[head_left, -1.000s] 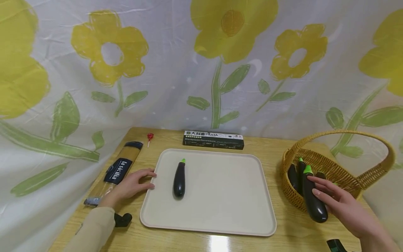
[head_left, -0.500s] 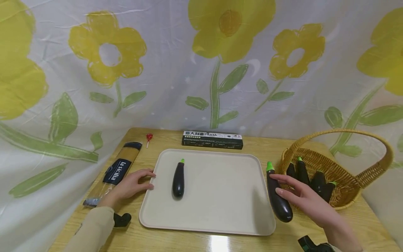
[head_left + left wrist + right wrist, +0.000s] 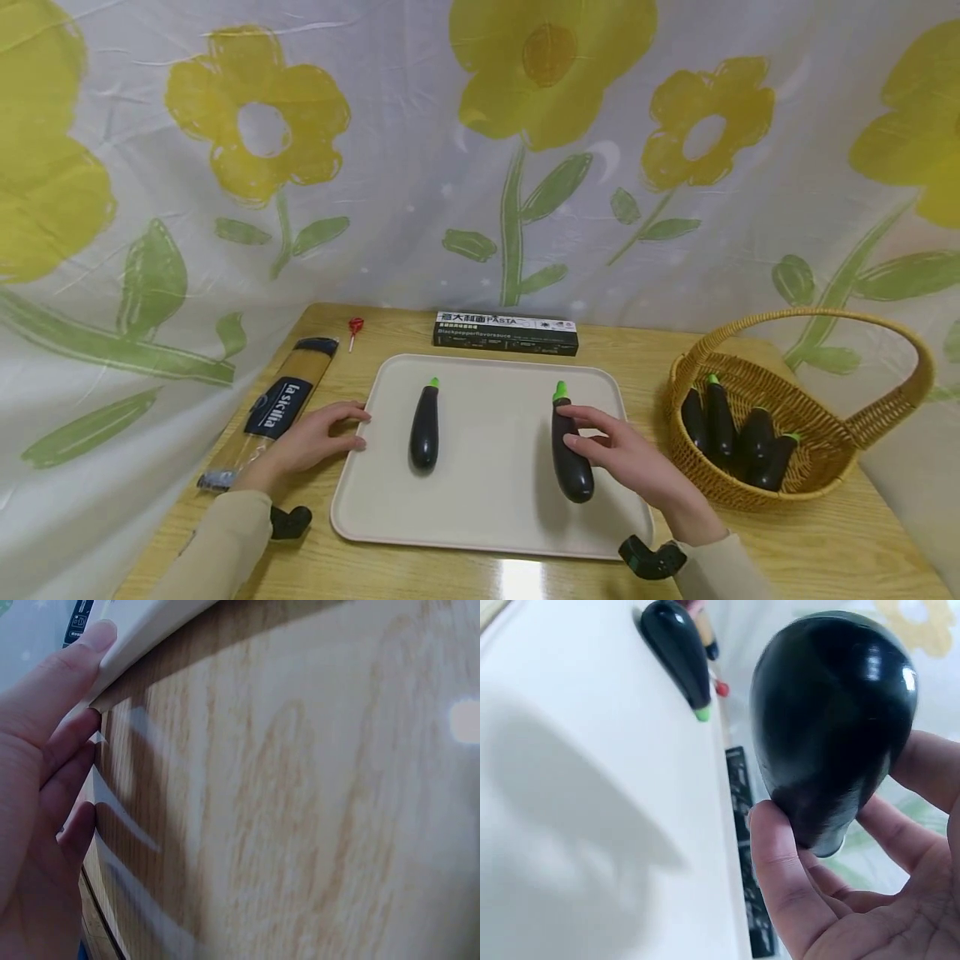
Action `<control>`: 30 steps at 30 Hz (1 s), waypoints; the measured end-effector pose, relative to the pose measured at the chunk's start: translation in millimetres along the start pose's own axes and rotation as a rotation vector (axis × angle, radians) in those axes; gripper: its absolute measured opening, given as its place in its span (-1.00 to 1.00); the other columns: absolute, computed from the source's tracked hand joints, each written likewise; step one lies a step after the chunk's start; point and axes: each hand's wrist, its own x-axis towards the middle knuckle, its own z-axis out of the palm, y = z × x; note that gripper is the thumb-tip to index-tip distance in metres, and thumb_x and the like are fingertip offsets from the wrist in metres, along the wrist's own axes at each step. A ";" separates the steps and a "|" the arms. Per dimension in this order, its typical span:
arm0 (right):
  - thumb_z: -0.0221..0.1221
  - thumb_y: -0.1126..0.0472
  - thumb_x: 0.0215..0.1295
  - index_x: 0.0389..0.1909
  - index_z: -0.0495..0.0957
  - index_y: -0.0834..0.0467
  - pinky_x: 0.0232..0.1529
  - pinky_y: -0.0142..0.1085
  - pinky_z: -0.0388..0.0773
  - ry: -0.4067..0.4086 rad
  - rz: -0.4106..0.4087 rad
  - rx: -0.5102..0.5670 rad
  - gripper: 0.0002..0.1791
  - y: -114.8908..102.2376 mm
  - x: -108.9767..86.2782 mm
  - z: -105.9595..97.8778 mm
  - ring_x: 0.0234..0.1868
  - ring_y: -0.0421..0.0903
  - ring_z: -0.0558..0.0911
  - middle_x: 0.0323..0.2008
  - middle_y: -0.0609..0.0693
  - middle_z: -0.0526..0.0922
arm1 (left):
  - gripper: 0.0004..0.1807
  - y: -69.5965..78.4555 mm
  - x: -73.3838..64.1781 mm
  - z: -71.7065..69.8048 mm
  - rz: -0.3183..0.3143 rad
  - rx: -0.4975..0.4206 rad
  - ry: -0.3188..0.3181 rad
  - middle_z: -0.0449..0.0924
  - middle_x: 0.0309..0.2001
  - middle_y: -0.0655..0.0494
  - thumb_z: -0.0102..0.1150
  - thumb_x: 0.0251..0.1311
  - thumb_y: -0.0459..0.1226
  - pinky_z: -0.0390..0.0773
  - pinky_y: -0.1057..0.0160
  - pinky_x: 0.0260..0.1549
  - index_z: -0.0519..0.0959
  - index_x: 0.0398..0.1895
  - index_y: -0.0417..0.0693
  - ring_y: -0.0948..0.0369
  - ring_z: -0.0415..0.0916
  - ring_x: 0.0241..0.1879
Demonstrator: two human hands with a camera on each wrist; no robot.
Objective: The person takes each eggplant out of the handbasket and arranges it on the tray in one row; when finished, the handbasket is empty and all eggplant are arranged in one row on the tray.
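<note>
Over the right half of the cream tray (image 3: 480, 508), my right hand (image 3: 637, 467) pinches a dark eggplant (image 3: 570, 462) with a green stem between thumb and fingers. Its shadow falls on the tray beneath, and in the right wrist view the held eggplant (image 3: 832, 712) is apart from the white surface. A second eggplant (image 3: 425, 429) lies on the tray's left half, stem pointing away. My left hand (image 3: 318, 437) rests at the tray's left edge with relaxed fingers; the left wrist view has its thumb (image 3: 64, 675) at the rim.
Right of the tray stands a wicker basket (image 3: 825, 475) with a tall handle, holding several eggplants (image 3: 756, 437). A pasta box (image 3: 506, 333) lies behind the tray. Pasta in a bag (image 3: 281, 404) and a red lollipop (image 3: 356, 325) are at the left. A flowered cloth (image 3: 405, 208) hangs behind.
My right hand has carried the eggplant leftward from the basket, past the tray's right edge, to over the tray. My left hand has stayed at the tray's left edge.
</note>
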 end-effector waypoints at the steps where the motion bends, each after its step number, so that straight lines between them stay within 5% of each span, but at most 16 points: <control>1: 0.17 -0.01 0.39 0.35 0.36 0.02 0.07 -0.14 0.50 -0.002 -0.006 -0.006 -0.45 0.2 6.0 3.8 0.16 0.10 0.54 0.28 0.20 0.39 | -0.56 0.3 -0.2 -0.2 0.002 0.000 0.000 0.38 0.32 -0.21 0.33 0.17 -0.03 0.22 -0.26 0.29 0.58 0.08 0.02 -0.22 0.24 0.33; 9: 0.20 0.02 0.37 0.35 0.39 0.01 0.04 -0.13 0.53 -0.047 -0.042 -0.098 -0.45 -9.0 51.8 31.4 0.04 -0.01 0.62 0.26 0.06 0.46 | -0.58 0.0 -0.6 -1.0 0.031 0.025 0.015 0.43 0.29 -0.17 0.33 0.17 -0.02 0.24 -0.23 0.28 0.59 0.05 0.04 -0.19 0.29 0.31; 17: 0.21 0.07 0.35 0.33 0.40 0.13 -0.16 -0.23 0.55 -0.117 -0.088 -0.253 -0.44 -19.1 89.8 60.8 -0.15 -0.11 0.66 0.11 0.13 0.52 | -0.59 -1.0 -0.4 0.4 0.046 0.001 0.015 0.43 0.28 -0.18 0.35 0.17 -0.06 0.23 -0.23 0.29 0.59 0.05 0.01 -0.20 0.29 0.31; 25: 0.20 0.08 0.35 0.30 0.42 0.17 0.10 -0.11 0.50 -0.161 -0.120 -0.340 -0.46 -22.4 110.2 85.5 0.08 0.08 0.58 0.17 0.14 0.51 | -0.59 1.8 -0.6 -2.0 0.028 -0.009 -0.004 0.40 0.30 -0.22 0.35 0.16 -0.08 0.21 -0.26 0.29 0.59 0.03 -0.01 -0.23 0.26 0.32; 30: 0.20 0.11 0.34 0.29 0.44 0.17 0.11 -0.10 0.49 -0.143 -0.131 -0.420 -0.47 -20.7 122.4 94.3 0.06 0.04 0.55 0.15 0.15 0.54 | -0.59 2.4 0.4 -2.6 0.019 -0.007 -0.010 0.38 0.31 -0.23 0.35 0.17 -0.07 0.19 -0.26 0.30 0.59 0.04 -0.01 -0.23 0.24 0.33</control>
